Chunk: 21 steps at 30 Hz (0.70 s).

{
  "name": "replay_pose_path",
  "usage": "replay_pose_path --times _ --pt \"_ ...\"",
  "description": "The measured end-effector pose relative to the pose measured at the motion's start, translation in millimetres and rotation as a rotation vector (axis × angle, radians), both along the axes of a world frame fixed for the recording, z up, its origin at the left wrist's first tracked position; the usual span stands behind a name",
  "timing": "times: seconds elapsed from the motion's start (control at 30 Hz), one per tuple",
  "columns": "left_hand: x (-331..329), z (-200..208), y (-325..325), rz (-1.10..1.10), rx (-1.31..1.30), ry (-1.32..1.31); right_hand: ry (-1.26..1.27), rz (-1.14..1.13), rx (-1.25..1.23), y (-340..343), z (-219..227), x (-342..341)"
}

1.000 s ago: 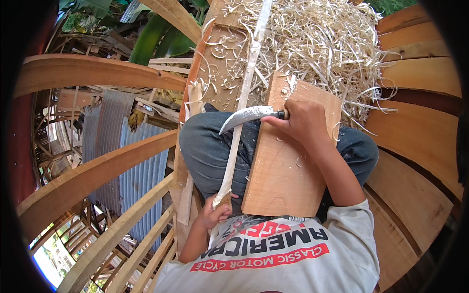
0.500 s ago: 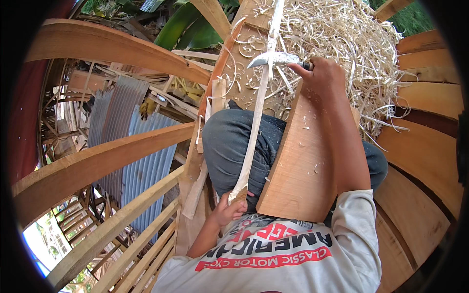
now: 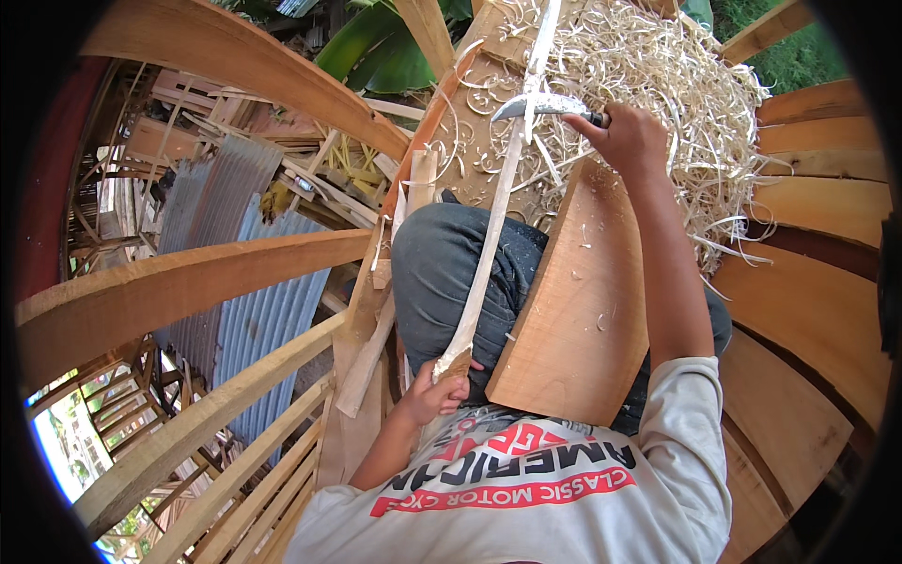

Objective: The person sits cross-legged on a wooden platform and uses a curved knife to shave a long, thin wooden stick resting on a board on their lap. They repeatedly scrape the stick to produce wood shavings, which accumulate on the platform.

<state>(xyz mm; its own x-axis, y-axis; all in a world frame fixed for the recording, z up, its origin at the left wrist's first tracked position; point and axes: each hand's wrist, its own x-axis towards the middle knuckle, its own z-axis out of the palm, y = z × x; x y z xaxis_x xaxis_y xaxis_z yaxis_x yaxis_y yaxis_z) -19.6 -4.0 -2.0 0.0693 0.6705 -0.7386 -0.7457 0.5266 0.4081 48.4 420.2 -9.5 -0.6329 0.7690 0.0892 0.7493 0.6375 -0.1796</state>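
Note:
My left hand [image 3: 440, 393] is closed round the near end of a long, thin, pale wooden strip [image 3: 490, 249], where a darker brown patch shows. The strip runs from my waist up over my thigh and away past the shavings. In my right hand [image 3: 629, 139] is a curved knife [image 3: 542, 105], held by its dark handle. Its blade points left and lies across the far part of the strip, with a pale curl of wood at the crossing. A thick wooden board [image 3: 573, 301] lies over my lap, beneath my right forearm.
A heap of curled wood shavings [image 3: 658, 103] covers the planking ahead. Curved wooden ribs [image 3: 197, 268] stand at the left, with corrugated metal sheets [image 3: 268, 310] and scrap wood beyond. Broad planks [image 3: 799, 301] form a wall at the right. A loose wooden piece [image 3: 366, 362] sits by my left knee.
The whole view has shifted slightly. My right hand and the knife appear a little farther right, the blade still across the strip. My left hand keeps its hold.

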Motion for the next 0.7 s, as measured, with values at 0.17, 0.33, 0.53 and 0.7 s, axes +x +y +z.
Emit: replay_pose_path --times 0.17,0.33,0.53,0.7 --pt "-9 -7 -6 -0.047 0.076 -0.038 0.196 0.013 -0.197 -36 15 22" --pt "-26 -18 -10 -0.113 0.129 -0.15 0.543 0.046 -1.288 -61 70 75" --pt "-30 -14 -5 -0.169 0.157 -0.115 0.745 -0.104 -1.261 -82 48 95" --pt "-30 -12 -5 -0.149 0.129 -0.135 0.644 0.054 -0.318 -98 31 80"
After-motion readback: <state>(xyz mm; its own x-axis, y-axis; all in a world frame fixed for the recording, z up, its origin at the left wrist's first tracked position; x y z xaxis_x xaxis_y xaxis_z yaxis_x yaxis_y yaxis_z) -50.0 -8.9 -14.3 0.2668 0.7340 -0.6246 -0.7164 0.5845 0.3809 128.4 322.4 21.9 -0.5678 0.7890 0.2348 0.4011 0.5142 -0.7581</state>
